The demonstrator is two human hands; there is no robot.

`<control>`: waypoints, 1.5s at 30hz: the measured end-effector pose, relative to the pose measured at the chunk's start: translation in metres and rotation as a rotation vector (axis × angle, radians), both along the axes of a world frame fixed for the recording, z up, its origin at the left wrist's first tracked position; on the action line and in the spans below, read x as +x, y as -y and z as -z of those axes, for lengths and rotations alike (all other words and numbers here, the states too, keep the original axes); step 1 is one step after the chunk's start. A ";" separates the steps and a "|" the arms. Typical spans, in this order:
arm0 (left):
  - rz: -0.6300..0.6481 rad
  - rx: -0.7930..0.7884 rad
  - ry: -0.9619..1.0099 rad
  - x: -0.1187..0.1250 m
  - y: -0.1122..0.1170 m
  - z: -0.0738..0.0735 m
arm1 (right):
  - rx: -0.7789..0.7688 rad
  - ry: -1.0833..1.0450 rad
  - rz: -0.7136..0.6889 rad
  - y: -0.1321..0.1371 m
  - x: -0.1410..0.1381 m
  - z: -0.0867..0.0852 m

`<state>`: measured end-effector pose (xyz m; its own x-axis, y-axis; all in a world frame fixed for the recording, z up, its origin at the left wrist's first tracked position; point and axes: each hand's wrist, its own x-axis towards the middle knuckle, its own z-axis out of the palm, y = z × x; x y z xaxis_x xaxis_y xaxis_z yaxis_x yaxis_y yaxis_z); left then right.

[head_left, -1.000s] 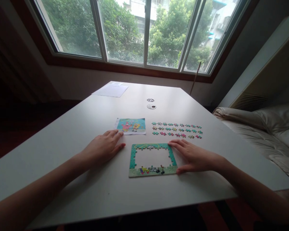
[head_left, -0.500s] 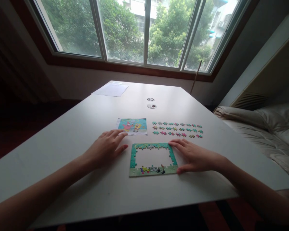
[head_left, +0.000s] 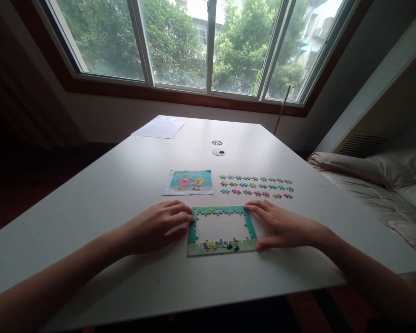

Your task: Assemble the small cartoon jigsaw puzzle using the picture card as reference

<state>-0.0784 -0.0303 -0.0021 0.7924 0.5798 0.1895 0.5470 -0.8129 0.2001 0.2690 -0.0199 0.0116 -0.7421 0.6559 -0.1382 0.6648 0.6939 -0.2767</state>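
Note:
A jigsaw puzzle's joined border [head_left: 222, 248], green and teal with a gap in its middle, lies flat on the white table. The fingertips of my left hand [head_left: 161, 224] reach its upper left edge, fingers stretched out and thumb lower down. Along the right edge rests my right hand [head_left: 279, 224], its fingers at the upper corner and its thumb at the lower one, spread apart. Beyond the border are a cartoon reference picture [head_left: 191, 181] on creased paper and, to its right, several rows of loose puzzle pieces [head_left: 253, 185].
Farther back on the white table [head_left: 121, 277] are two small round items [head_left: 218, 152] and a sheet of paper [head_left: 162, 128] at the far left corner. A pale couch [head_left: 377, 189] stands to the right. The window [head_left: 180, 46] is behind the table.
My left hand has come down and right, off the edge of the reference picture to the puzzle border's left side. My right hand stays at the border's right side.

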 end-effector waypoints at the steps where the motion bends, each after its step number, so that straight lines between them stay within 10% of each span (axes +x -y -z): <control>1: 0.009 0.000 -0.004 -0.001 0.000 0.000 | 0.000 0.003 0.003 0.000 0.000 0.000; 16: 0.170 -0.103 0.049 0.011 0.028 -0.014 | -0.020 0.013 0.008 0.001 -0.001 0.000; 45: 0.066 0.042 0.001 0.007 0.021 -0.005 | 0.013 0.012 0.007 0.001 0.000 0.001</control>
<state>-0.0719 -0.0510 0.0027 0.8284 0.5181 0.2129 0.4919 -0.8547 0.1658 0.2688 -0.0206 0.0104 -0.7358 0.6629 -0.1385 0.6729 0.6926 -0.2597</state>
